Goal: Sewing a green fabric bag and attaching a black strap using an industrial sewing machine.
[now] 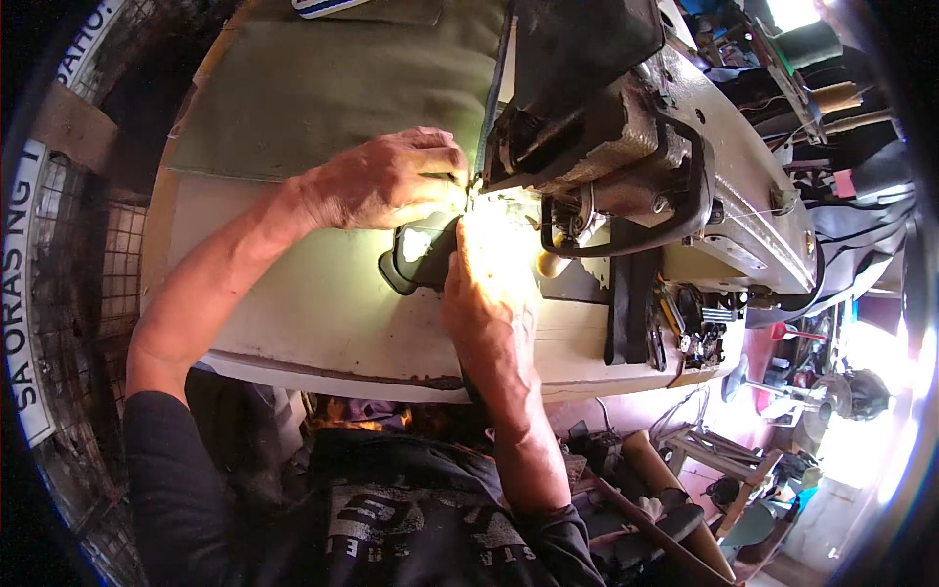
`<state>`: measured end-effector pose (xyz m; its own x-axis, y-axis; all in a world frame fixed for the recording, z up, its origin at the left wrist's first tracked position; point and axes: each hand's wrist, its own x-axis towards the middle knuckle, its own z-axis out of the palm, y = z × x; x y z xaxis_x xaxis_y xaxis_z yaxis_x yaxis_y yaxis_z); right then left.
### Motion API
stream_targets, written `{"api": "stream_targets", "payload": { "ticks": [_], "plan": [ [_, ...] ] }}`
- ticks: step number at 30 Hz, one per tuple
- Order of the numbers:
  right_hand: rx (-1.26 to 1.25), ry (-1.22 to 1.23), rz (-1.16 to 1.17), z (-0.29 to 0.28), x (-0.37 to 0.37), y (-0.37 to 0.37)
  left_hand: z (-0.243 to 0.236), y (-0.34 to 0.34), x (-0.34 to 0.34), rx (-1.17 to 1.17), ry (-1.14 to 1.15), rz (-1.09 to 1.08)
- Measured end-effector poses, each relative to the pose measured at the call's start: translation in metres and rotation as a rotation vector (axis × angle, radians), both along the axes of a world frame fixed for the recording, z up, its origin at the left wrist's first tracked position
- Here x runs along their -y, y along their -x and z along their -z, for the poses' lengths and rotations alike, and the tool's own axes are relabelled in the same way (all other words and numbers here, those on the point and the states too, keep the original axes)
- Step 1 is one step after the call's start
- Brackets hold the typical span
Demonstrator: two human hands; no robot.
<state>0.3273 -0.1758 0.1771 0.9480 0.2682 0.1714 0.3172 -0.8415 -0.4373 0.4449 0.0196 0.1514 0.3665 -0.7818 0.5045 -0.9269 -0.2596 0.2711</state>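
A sewing machine (626, 137) with a pale arm and worn dark covering stands over the table. To its left lies a wide sheet of olive-green fabric (333, 88), with a dark trim strip (491, 108) along its right edge. My left hand (396, 181) is closed at the fabric's near right corner, beside the needle area, its fingertips pinched together. Just nearer, my right hand (489, 279) has its fingers together under the bright machine lamp; glare hides what they grip. A dark round-cornered piece (401, 259) lies between the hands on the table.
The pale table (303, 293) has a worn front edge. Right of my right hand are a black strap (631, 313) and a metal winder-like mechanism (699, 333). Cluttered tools and rolls fill the right side. A wire grille (122, 254) stands at the left.
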Motion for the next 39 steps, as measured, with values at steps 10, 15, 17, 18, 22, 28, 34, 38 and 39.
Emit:
{"api": "stream_targets", "payload": {
  "ticks": [10,15,17,18,22,28,34,38,39],
  "plan": [
    [0.343,0.068,0.613,-0.124,0.231,0.043,0.007,-0.003,0.005,-0.097,-0.109,-0.130],
    [0.639,0.369,0.556,-0.199,0.390,-0.080,0.007,-0.003,0.002,-0.094,-0.091,-0.110],
    [0.505,0.435,0.569,-0.198,0.453,-0.136,0.007,-0.004,0.001,-0.128,-0.106,-0.094],
    [0.394,0.467,0.490,-0.186,0.483,-0.156,0.006,-0.005,0.001,-0.120,-0.094,-0.087],
    [0.335,0.784,0.002,-0.156,0.563,-0.168,0.005,-0.004,0.002,-0.103,-0.132,-0.122],
    [0.685,0.302,0.688,-0.034,0.555,-0.043,0.008,-0.004,0.000,-0.112,-0.084,-0.090],
    [0.425,-0.081,0.390,-0.128,0.530,-0.083,0.007,-0.007,0.000,-0.105,-0.099,-0.112],
    [0.358,-0.321,0.404,-0.123,0.491,-0.086,0.005,-0.005,-0.002,-0.122,-0.072,-0.124],
    [0.341,-0.382,0.387,-0.112,0.484,-0.085,0.005,-0.005,-0.001,-0.150,-0.119,-0.145]
  ]
}}
